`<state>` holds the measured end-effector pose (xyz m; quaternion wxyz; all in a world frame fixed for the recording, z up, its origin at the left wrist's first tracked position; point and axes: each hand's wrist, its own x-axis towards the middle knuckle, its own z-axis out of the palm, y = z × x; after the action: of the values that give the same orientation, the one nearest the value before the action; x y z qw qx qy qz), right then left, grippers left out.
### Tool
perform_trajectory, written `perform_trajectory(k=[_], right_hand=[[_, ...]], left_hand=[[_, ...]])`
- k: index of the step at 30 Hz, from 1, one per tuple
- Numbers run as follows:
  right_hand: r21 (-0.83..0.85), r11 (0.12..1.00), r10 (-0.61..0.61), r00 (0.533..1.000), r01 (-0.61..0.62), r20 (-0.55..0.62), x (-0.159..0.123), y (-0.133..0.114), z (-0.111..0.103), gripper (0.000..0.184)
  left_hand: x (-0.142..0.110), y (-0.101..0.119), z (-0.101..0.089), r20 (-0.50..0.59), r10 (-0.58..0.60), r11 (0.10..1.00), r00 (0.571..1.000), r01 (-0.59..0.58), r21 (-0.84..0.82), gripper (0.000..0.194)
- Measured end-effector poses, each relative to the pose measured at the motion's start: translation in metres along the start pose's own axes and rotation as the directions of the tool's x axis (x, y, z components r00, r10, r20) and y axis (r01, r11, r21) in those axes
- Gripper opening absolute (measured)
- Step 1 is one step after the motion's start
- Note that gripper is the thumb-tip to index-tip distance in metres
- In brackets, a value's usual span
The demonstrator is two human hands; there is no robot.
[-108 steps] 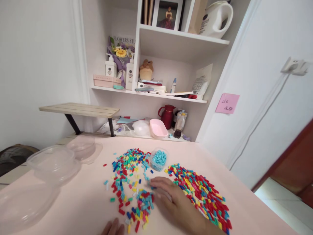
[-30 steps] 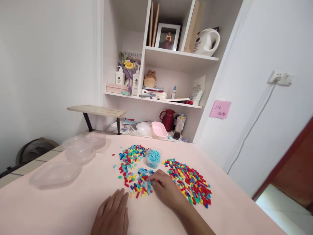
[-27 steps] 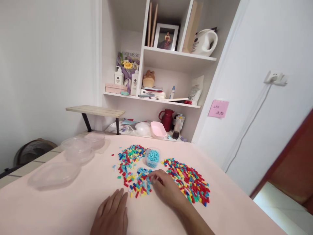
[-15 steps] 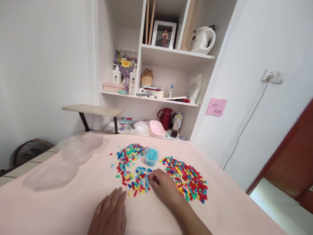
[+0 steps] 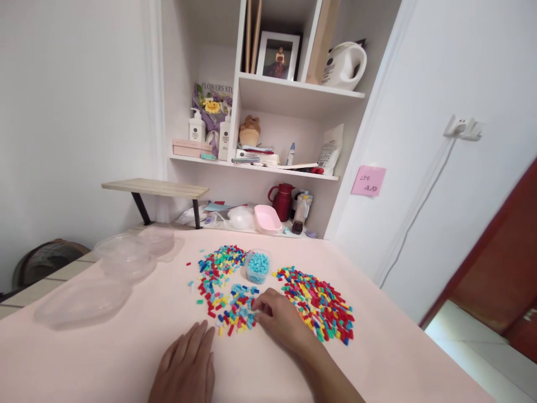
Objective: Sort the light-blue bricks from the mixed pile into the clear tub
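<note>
A smooth, pale pink surface [image 5: 126,358] carries small, hard-looking plastic blocks in red, yellow, blue, green and white. The right hand [image 5: 280,322] rests on the near pile of blocks [image 5: 232,310], fingers curled at its edge; whether they pinch a block cannot be told. The left hand [image 5: 184,369] lies flat, fingers released, just beside that pile. A small clear tub of light blue blocks [image 5: 257,266] stands between two further heaps. Clear, glossy plastic bowls [image 5: 126,260] sit at far left.
</note>
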<state>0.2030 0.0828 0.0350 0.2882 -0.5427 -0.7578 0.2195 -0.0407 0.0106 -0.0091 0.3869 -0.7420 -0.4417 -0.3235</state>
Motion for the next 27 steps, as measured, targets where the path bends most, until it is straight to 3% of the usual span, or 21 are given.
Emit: perform_trajectory(k=[6, 10, 15, 18, 27], right_hand=[[0.016, 0.998, -0.068, 0.997, 0.067, 0.025, 0.000, 0.001, -0.006, 0.020], [-0.051, 0.994, -0.098, 0.995, 0.099, 0.030, 0.014, 0.003, -0.021, 0.021], [-0.060, 0.996, -0.069, 0.989, 0.062, -0.132, 0.051, -0.001, -0.042, 0.016], [-0.058, 0.998, -0.019, 0.958, 0.002, -0.285, 0.068, 0.002, -0.043, 0.019], [0.296, 0.950, 0.024, 0.926, 0.095, -0.377, 0.059, 0.020, -0.024, 0.038]], left_hand=[[-0.001, 0.000, 0.001, 0.008, -0.004, 1.000, 1.000, 0.004, 0.008, 0.035], [0.001, 0.000, 0.001, -0.021, 0.008, 1.000, 1.000, -0.007, 0.014, 0.033], [0.000, -0.001, 0.003, -0.017, -0.008, 1.000, 1.000, 0.009, 0.019, 0.034], [-0.004, -0.002, 0.007, -0.007, -0.001, 1.000, 1.000, 0.001, 0.027, 0.035], [-0.007, -0.001, 0.010, -0.010, -0.035, 0.999, 0.999, 0.035, 0.001, 0.037]])
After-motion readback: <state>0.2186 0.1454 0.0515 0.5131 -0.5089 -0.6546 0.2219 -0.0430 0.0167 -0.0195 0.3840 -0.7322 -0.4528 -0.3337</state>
